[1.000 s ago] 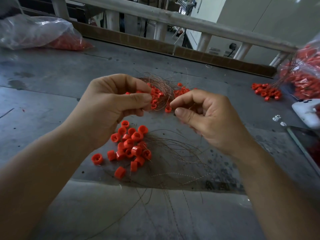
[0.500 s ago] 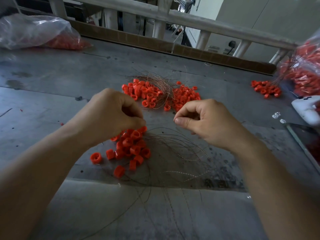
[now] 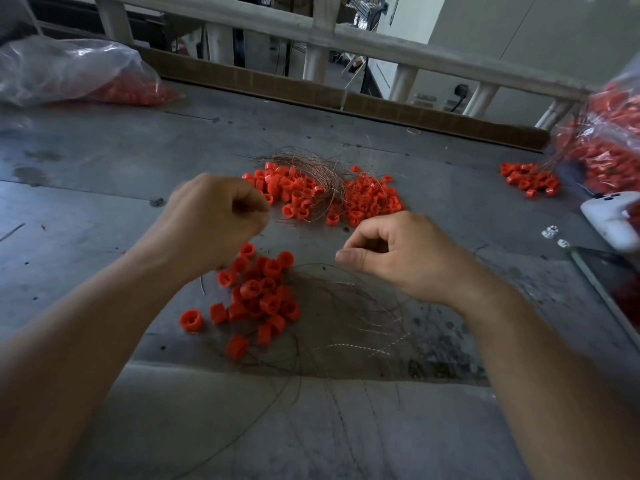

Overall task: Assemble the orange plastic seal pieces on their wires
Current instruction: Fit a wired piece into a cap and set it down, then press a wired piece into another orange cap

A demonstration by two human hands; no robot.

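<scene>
Both hands have drawn apart since a second ago. Left fingers point(image 3: 247, 202) curl tight, right fingers point(image 3: 360, 237) pinch thumb to forefinger; what they hold I cannot tell. Loose orange seal pieces point(image 3: 259, 292) lie just below the left hand point(image 3: 211, 226), wires point(image 3: 349, 306) fanning toward the right hand point(image 3: 398, 258) on the worktop point(image 3: 104, 161).
</scene>
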